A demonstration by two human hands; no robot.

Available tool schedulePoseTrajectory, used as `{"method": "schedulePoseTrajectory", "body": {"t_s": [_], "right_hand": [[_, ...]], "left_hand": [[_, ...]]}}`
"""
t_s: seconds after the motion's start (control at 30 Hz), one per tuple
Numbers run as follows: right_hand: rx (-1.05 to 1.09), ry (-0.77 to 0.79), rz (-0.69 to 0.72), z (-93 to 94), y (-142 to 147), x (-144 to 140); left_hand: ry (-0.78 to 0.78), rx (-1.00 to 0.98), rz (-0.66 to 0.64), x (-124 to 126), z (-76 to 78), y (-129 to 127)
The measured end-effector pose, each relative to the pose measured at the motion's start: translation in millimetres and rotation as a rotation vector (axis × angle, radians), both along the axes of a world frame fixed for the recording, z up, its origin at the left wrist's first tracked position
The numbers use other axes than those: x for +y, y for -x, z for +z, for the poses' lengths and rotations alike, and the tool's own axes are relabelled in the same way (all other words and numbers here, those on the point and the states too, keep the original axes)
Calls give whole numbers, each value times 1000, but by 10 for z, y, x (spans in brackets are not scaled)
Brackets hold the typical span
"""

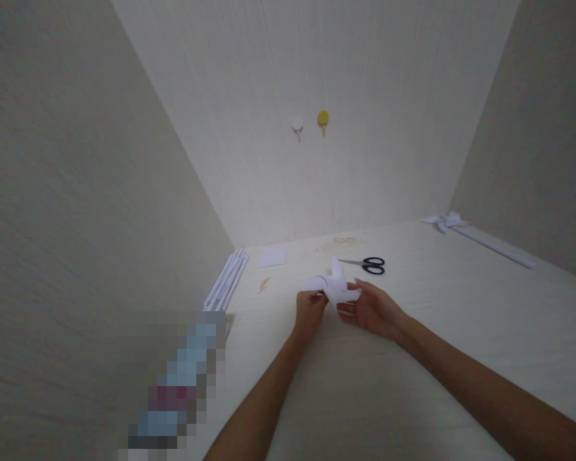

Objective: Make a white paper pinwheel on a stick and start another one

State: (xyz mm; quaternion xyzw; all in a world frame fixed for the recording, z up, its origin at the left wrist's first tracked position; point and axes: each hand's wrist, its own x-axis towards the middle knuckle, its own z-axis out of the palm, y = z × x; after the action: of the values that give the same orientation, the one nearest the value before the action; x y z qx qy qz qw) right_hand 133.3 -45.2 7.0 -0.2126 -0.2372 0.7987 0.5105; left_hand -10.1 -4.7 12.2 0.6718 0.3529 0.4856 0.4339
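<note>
A piece of folded white paper (335,286) is held between both hands just above the pale table (461,320). My left hand (310,310) pinches its left end. My right hand (372,309) grips its right side, fingers curled around the folds. Black-handled scissors (368,264) lie shut on the table just behind the paper, apart from both hands.
A small white paper square (272,257) and a bundle of white paper strips (226,280) lie at the back left by the wall. A folded white paper bow (445,221) with a long strip lies at the back right. Two hooks, white (297,126) and yellow (323,120), hang on the back wall.
</note>
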Motion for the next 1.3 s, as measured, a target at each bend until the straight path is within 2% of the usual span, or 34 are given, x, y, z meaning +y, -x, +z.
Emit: {"method": "schedulePoseTrajectory", "body": {"t_s": [0.1,0.23,0.4,0.63,0.87,1.13,1.23,1.3], "right_hand": [[-13,19,-39,-23,-2,7],[-96,-64,-133,-33,45,3],[-143,-90,-199,-32,66,-2],[-172,-81,-224,-52,64,16],[-163,-123,-207,-95,60,36],[-140,-114,-230,-44,72,9],[-118,-102,-255,-46,78,12],[-104,-97,-272,-44,82,11]], "left_hand": [[-173,109,48,3,1,24],[-379,219,111,-29,-21,28],[-458,259,61,-75,-27,11],[-437,269,10,-41,-80,22],[-288,233,58,-22,-42,-3],[-160,168,102,9,-63,0],[-151,219,190,150,21,67],[-205,346,222,335,158,196]]}}
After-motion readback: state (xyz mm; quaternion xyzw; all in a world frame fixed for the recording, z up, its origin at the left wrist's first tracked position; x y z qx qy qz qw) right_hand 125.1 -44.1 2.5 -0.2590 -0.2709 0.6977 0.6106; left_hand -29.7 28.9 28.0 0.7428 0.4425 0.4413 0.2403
